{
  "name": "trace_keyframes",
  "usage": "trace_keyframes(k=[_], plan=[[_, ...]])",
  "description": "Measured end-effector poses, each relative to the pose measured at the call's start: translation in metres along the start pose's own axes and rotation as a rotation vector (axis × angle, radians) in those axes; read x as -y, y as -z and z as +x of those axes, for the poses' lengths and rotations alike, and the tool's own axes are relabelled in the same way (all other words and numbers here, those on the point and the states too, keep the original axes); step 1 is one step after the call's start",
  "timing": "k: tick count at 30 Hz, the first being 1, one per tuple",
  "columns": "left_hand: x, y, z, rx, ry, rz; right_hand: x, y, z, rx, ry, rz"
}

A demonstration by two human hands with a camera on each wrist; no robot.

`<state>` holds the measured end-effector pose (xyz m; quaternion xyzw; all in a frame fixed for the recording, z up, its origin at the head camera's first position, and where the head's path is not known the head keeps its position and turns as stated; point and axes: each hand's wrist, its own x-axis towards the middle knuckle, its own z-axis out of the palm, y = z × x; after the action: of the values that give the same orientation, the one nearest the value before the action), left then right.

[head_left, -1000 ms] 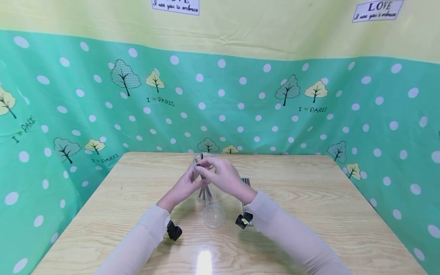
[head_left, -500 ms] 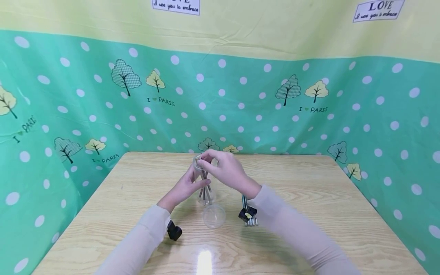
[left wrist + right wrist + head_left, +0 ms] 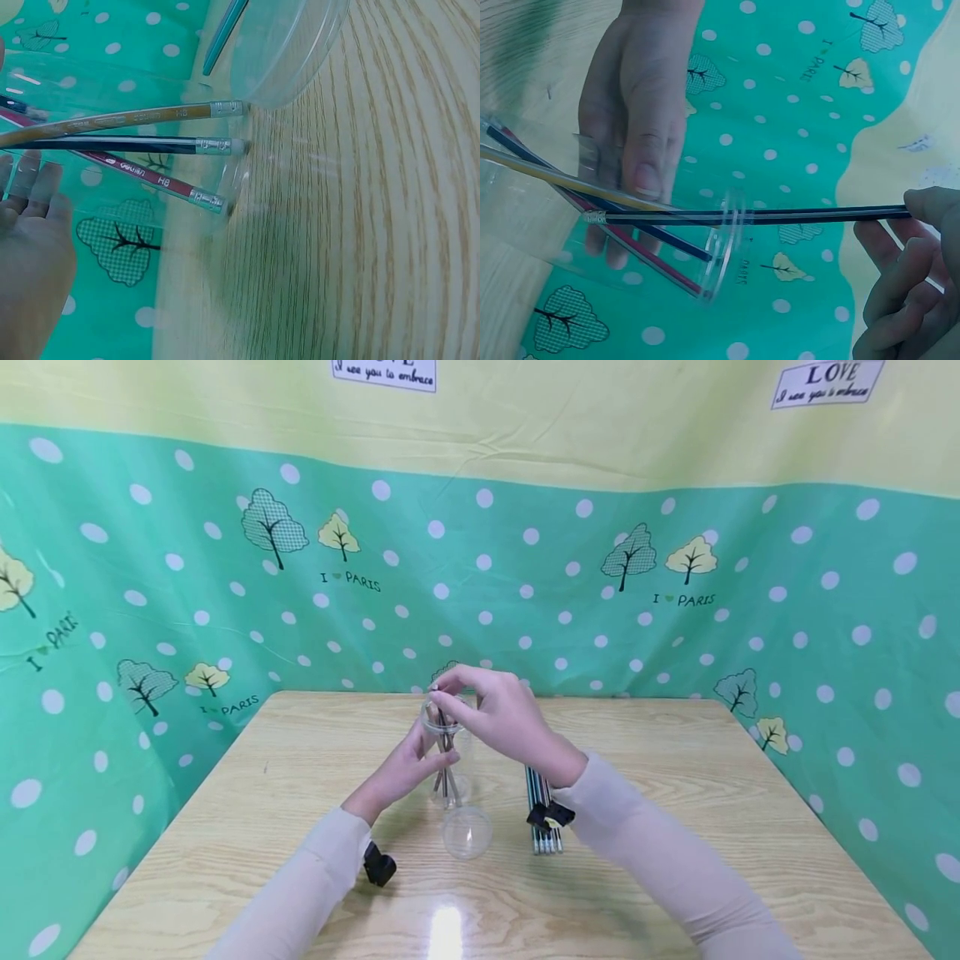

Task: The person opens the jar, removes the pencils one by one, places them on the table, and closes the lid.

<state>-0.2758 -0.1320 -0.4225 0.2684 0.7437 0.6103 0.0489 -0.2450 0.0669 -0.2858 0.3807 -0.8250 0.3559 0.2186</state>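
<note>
My left hand (image 3: 405, 770) grips a clear plastic jar (image 3: 721, 259) around its side, holding it upright on the table. Inside lean a gold pencil (image 3: 161, 115), a dark pencil (image 3: 124, 144) and a red pencil (image 3: 142, 171), eraser ends down. Above the jar's mouth, my right hand (image 3: 501, 722) pinches another dark pencil (image 3: 817, 215) near its upper end between thumb and fingers. That pencil's eraser end is inside the jar, well above the bottom. The left fingers are partly seen through the clear wall.
A round clear lid (image 3: 467, 833) lies on the wooden table (image 3: 637, 877), just in front of the jar. Right of it, several pencils (image 3: 546, 839) lie side by side, partly under the right wrist. A patterned green and yellow cloth (image 3: 525, 560) hangs behind the table.
My right hand has risen a little and shifted right above the jar's mouth, uncovering more of the pencil row. The left hand, jar and lid stay in place.
</note>
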Motion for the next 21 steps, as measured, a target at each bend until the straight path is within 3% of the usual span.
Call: trace_keyframes(k=[12,21], plan=[[0.003,0.000,-0.001,-0.021,0.026,0.018,0.012,0.020,0.003,-0.111,0.076,-0.030],[0.001,0.000,-0.003,-0.026,0.036,0.019,0.013,0.038,0.003,-0.169,0.125,0.043]])
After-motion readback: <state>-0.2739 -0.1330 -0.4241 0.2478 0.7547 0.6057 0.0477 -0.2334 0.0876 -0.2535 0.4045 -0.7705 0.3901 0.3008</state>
